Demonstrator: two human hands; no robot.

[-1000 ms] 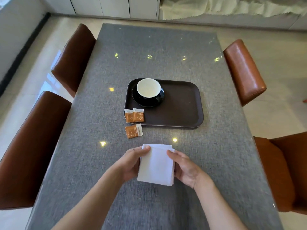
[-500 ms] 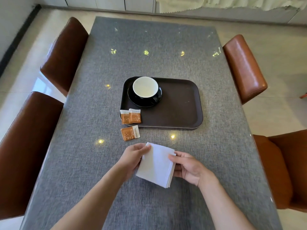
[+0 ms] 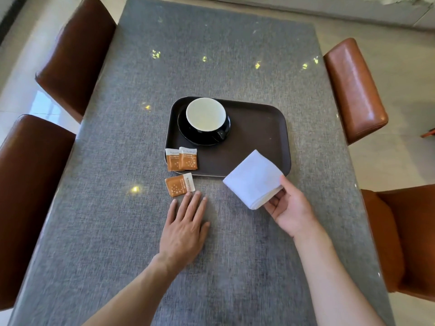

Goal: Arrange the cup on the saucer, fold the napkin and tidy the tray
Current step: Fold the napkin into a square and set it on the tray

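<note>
1. We hold the folded white napkin [image 3: 253, 178] in our right hand [image 3: 288, 208]; the thumb lies on top and the fingers are under it, so it is pinched at its near corner.
2. The napkin is lifted, and its far part is over the near right edge of the brown tray [image 3: 259, 135].
3. Our left hand [image 3: 184, 228] lies flat on the grey table [image 3: 117, 161], palm down, fingers stretched and a little spread, holding nothing.
4. Its fingertips are just beside one orange sachet [image 3: 180, 184] that lies on the table in front of the tray.
5. Two more sachets [image 3: 181, 158] overlap at the near left corner of the tray.
6. The white cup [image 3: 206, 114] stands on the black saucer [image 3: 203, 137] in the far left part of the tray.
</note>
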